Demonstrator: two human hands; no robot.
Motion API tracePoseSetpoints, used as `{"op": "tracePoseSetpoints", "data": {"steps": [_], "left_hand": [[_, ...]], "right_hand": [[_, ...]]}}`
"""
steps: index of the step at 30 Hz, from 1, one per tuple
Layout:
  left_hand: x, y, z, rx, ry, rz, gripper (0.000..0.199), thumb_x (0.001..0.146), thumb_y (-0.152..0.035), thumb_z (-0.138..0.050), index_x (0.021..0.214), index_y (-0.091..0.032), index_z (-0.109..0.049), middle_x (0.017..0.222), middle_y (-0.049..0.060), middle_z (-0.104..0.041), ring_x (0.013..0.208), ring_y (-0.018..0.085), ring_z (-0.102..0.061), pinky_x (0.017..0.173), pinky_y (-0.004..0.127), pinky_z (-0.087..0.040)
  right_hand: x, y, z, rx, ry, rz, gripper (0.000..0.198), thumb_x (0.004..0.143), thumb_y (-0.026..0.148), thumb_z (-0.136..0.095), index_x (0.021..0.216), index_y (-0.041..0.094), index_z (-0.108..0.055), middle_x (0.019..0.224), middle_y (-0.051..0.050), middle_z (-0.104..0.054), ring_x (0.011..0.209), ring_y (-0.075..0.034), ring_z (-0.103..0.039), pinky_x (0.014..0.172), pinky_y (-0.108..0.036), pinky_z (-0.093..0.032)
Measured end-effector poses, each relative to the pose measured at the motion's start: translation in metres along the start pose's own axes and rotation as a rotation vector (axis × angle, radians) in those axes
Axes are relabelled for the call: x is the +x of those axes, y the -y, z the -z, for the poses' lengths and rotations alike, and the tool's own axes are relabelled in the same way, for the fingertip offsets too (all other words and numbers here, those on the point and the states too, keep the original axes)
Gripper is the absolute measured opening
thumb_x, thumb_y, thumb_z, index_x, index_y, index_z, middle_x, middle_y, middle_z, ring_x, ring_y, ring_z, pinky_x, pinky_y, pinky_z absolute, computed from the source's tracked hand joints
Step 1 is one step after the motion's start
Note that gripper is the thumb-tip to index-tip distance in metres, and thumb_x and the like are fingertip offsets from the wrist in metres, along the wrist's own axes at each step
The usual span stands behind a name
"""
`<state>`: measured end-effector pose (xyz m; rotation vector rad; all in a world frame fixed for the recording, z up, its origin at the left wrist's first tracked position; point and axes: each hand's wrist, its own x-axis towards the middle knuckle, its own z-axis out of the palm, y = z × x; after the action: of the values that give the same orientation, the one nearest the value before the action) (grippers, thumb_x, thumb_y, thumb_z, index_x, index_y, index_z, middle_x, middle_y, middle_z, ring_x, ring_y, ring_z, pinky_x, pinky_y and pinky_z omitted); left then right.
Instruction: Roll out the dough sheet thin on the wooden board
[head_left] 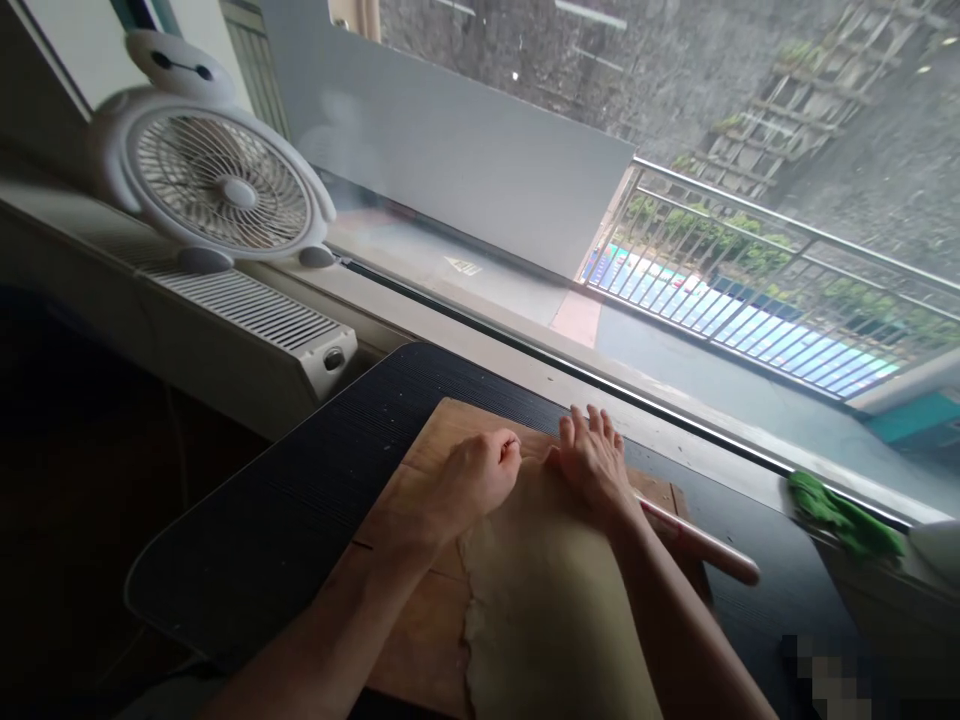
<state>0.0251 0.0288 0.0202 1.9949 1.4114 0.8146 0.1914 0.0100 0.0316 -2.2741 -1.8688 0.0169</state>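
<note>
A long beige sheet of dough (pixel 551 600) with a ragged left edge lies on a wooden board (pixel 420 610). My left hand (pixel 484 470) is closed in a fist by the dough's far left corner; its curled fingers hide whatever may be in them. Across the far right part of the sheet, my right hand (pixel 592 460) has its fingers stretched out and holds nothing. A rolling pin (pixel 701 545) rests to the right of my right forearm, partly over the board's edge. Its far end is hidden behind that arm.
The board sits on a dark table (pixel 300 510) with rounded corners, against a window sill (pixel 517 355). A white fan (pixel 232 185) stands at the left on a radiator (pixel 247 310). A green cloth (pixel 840 515) lies at the right. Outside the glass is a metal railing (pixel 750 290).
</note>
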Motion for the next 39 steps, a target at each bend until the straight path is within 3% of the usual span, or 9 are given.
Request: {"op": "tracePoseSetpoints", "data": {"steps": [3,7,12,17,21,24,29,32,39], "left_hand": [[0.003,0.003,0.000,-0.169,0.080,0.050,0.030,0.088,-0.034,-0.037,0.079,-0.019,-0.062,0.078,0.004,-0.067,0.066,0.013,-0.061,0.058,0.022,-0.042],[0.010,0.006,0.002,-0.302,0.209,0.159,0.035,0.087,-0.035,-0.033,0.077,-0.016,-0.061,0.076,0.005,-0.068,0.054,0.011,-0.059,0.046,0.020,-0.040],[0.022,-0.012,0.008,-0.040,0.238,0.182,0.031,0.080,-0.031,-0.041,0.065,-0.014,-0.061,0.062,0.006,-0.064,0.055,0.013,-0.057,0.049,0.021,-0.038],[0.028,-0.035,0.000,0.068,0.506,0.188,0.034,0.071,-0.046,-0.050,0.062,-0.016,-0.061,0.052,0.002,-0.057,0.049,0.015,-0.052,0.045,0.024,-0.033],[0.030,-0.056,-0.015,0.129,0.427,0.041,0.016,0.057,-0.033,-0.064,0.060,-0.017,-0.061,0.055,0.001,-0.057,0.057,0.016,-0.052,0.050,0.024,-0.032],[0.027,-0.061,-0.016,0.114,0.367,0.020,0.010,0.060,-0.027,-0.059,0.062,-0.017,-0.061,0.059,0.000,-0.056,0.060,0.015,-0.052,0.051,0.023,-0.032],[-0.011,-0.027,-0.002,-0.100,0.152,0.103,0.025,0.075,-0.036,-0.046,0.063,-0.016,-0.054,0.061,0.000,-0.052,0.059,0.013,-0.048,0.050,0.022,-0.031],[-0.031,-0.002,0.006,-0.216,-0.023,0.148,0.024,0.077,-0.035,-0.045,0.063,-0.016,-0.052,0.061,-0.001,-0.050,0.060,0.012,-0.047,0.051,0.021,-0.031],[0.022,-0.006,0.011,-0.153,0.275,0.121,0.031,0.067,-0.040,-0.053,0.048,-0.017,-0.044,0.046,-0.005,-0.030,0.047,0.009,-0.028,0.045,0.024,-0.018]], "right_hand": [[0.002,0.002,-0.002,0.046,0.007,-0.037,0.056,0.094,0.045,-0.017,0.138,0.014,-0.034,0.145,-0.015,-0.029,0.134,-0.031,-0.020,0.103,-0.051,-0.021],[-0.032,0.006,-0.008,0.028,-0.091,0.139,0.052,0.095,0.042,-0.016,0.136,0.018,-0.037,0.143,-0.009,-0.033,0.135,-0.025,-0.019,0.105,-0.043,-0.019],[-0.014,-0.015,0.001,0.028,-0.196,0.064,0.048,0.095,0.041,-0.017,0.107,0.018,-0.057,0.112,-0.011,-0.056,0.101,-0.021,-0.050,0.084,-0.034,-0.037],[-0.048,-0.072,0.008,-0.026,-0.222,0.112,0.044,0.095,0.042,-0.023,0.080,0.020,-0.058,0.083,-0.006,-0.061,0.079,-0.018,-0.053,0.074,-0.031,-0.034],[-0.085,-0.119,0.014,-0.058,-0.177,-0.008,0.046,0.096,0.043,-0.018,0.083,0.023,-0.058,0.075,-0.002,-0.063,0.069,-0.017,-0.055,0.063,-0.028,-0.032],[-0.093,-0.132,0.020,-0.030,-0.114,-0.083,0.049,0.095,0.046,-0.016,0.082,0.025,-0.058,0.072,-0.001,-0.064,0.064,-0.018,-0.055,0.058,-0.028,-0.030],[-0.089,-0.114,0.030,0.076,-0.122,-0.082,0.051,0.095,0.048,-0.015,0.078,0.025,-0.058,0.070,-0.001,-0.063,0.063,-0.017,-0.054,0.059,-0.028,-0.030],[-0.082,-0.096,0.034,0.105,-0.108,0.054,0.049,0.095,0.044,-0.018,0.076,0.024,-0.058,0.072,0.000,-0.063,0.064,-0.015,-0.053,0.061,-0.027,-0.031],[-0.072,-0.052,0.019,0.038,-0.087,0.196,0.038,0.094,0.034,-0.026,0.070,0.021,-0.052,0.079,-0.003,-0.059,0.075,-0.015,-0.051,0.072,-0.027,-0.033]]}}
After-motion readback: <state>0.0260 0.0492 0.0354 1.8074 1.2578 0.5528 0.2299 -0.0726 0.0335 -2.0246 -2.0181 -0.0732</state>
